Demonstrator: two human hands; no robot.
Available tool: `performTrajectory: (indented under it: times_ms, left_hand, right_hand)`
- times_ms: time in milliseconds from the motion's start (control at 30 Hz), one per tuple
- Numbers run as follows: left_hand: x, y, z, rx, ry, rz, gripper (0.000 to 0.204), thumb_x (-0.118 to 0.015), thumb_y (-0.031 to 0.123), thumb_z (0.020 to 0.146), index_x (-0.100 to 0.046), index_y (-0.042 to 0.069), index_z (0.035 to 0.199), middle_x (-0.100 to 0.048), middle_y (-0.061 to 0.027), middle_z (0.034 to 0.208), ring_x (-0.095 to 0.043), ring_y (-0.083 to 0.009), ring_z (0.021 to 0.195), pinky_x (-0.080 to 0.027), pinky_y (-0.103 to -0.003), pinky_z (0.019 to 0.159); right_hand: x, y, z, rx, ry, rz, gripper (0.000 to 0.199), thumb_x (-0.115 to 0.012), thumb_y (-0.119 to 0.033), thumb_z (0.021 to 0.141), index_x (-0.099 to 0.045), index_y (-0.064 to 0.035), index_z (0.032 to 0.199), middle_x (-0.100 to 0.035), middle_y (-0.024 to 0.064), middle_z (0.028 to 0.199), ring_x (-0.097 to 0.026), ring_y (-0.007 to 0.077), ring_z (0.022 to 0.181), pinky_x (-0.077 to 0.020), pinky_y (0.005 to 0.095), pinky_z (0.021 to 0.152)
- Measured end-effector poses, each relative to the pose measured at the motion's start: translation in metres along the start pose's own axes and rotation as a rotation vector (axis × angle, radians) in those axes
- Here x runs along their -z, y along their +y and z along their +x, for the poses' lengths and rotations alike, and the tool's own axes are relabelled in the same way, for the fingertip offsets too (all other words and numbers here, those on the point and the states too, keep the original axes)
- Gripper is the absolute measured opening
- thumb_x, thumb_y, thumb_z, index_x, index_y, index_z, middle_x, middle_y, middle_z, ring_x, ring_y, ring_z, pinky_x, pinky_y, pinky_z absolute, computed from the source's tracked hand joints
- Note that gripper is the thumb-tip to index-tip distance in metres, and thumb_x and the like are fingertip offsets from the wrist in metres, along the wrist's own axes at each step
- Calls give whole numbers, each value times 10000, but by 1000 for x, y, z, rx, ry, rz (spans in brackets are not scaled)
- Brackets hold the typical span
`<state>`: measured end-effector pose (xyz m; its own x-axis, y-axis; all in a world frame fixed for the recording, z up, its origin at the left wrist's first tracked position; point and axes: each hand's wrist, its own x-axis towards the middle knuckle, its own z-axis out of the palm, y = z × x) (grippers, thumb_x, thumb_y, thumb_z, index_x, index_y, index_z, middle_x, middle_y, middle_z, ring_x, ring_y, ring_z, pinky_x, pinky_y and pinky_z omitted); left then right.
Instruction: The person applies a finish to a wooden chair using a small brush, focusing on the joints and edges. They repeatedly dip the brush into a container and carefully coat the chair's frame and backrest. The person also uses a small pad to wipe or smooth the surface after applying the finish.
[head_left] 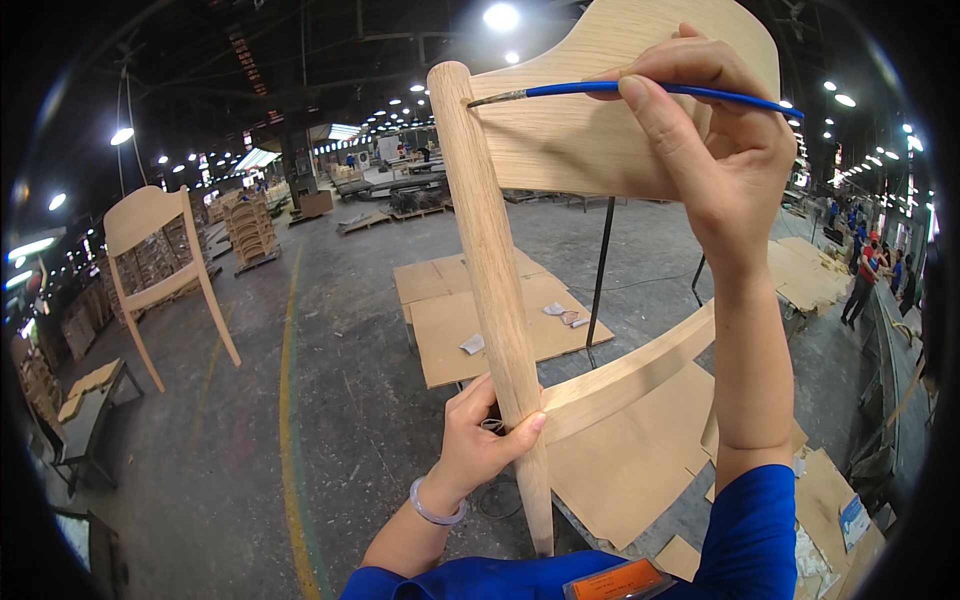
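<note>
A pale wooden chair back frame stands close in front of me, with a round post (483, 230), a wide curved backrest (570, 140) and a lower rail (630, 375). My left hand (480, 435) is wrapped round the post where the rail joins it, thumb across the front. Up at the backrest, my right hand (720, 130) pinches a thin paintbrush (570, 89) with a blue handle. The brush lies almost level, and its bristle tip touches the post near its top, beside the backrest's edge. A bracelet circles my left wrist.
Another chair frame (160, 250) hangs at the left. Below the post, cardboard sheets (450, 335) cover a surface with small crumpled scraps on it. A dark bench (95, 410) stands at the left. Several people (866, 275) are far off on the right. Stacked wooden parts (248, 230) stand farther back.
</note>
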<state>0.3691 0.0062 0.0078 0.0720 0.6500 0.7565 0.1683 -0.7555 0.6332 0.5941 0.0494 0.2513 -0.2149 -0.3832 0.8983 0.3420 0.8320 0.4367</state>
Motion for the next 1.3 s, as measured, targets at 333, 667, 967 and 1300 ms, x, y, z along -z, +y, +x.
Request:
performTrajectory:
  times_ms: [333,667,967,1300]
  left_hand:
    - [6,-3,2,8,2,-8,367,-836,215,842,-767,-48,1089,-744,-136,1011,-724,-204,898,-573,-330,782]
    - [14,-7,8,-14,5,-9,359,-837,197,841,-764,-51,1090,-745,-133,1008,-727,-199,880,-575,-322,766]
    - [21,-42,2,64,149,39,307,-837,174,848,-780,-4,1092,-751,-74,988,-698,-166,859,-574,-341,770]
    - [47,-85,33,36,209,-11,572,-786,347,988,-665,-125,1287,-706,-224,1172,-676,-301,1015,-568,-455,903]
  right_hand:
    - [-6,0,1,-2,-21,-21,59,-768,-22,934,-786,-3,987,-768,59,972,-703,165,966,-368,476,1238]
    - [-18,1,0,0,1,-1,55,-753,-6,934,-771,16,981,-767,79,991,-700,172,982,-362,475,1241]
    - [-26,2,-10,-70,231,202,103,-844,-80,877,-781,-16,927,-764,79,868,-702,167,811,-543,304,740]
    - [71,-152,-174,-690,190,5,68,-742,-60,985,-759,-30,1043,-680,82,1007,-637,220,945,-503,368,835]
